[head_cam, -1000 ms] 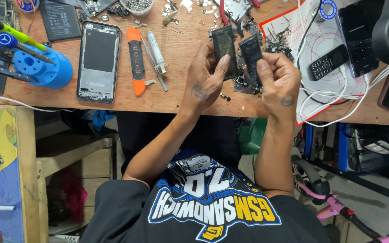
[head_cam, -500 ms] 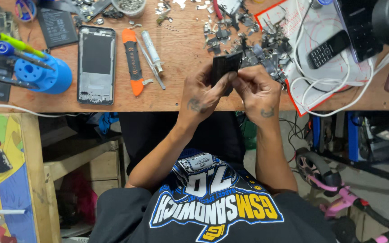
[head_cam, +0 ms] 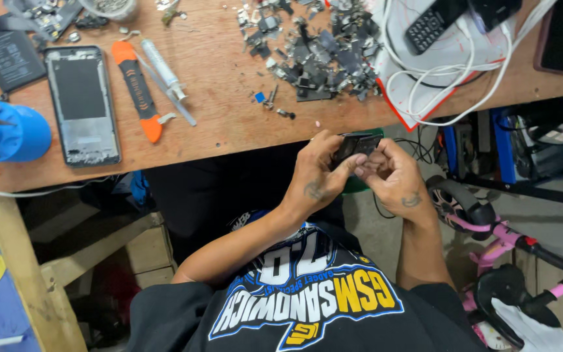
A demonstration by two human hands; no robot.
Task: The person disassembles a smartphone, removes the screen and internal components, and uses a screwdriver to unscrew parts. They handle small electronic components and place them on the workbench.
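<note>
While both hands are meeting just below worktop (head_cam: 229,130) edge, left hand (head_cam: 317,176) is gripping small dark phone part (head_cam: 354,145), fingers curled round it, thumb on top. Right hand (head_cam: 395,179) is pinching same part from other side, fingers partly bent. Part is sitting betw. hands, off worktop. Phone frame (head_cam: 83,104), orange pry tool (head_cam: 137,88), scrap pile (head_cam: 314,49) are lying on worktop, well apart from hands.

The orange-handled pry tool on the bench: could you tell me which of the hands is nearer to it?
Left. The left hand is below and to the right of the orange-handled pry tool, off the bench edge. The right hand is farther right, beyond the small dark part both hold.
</note>
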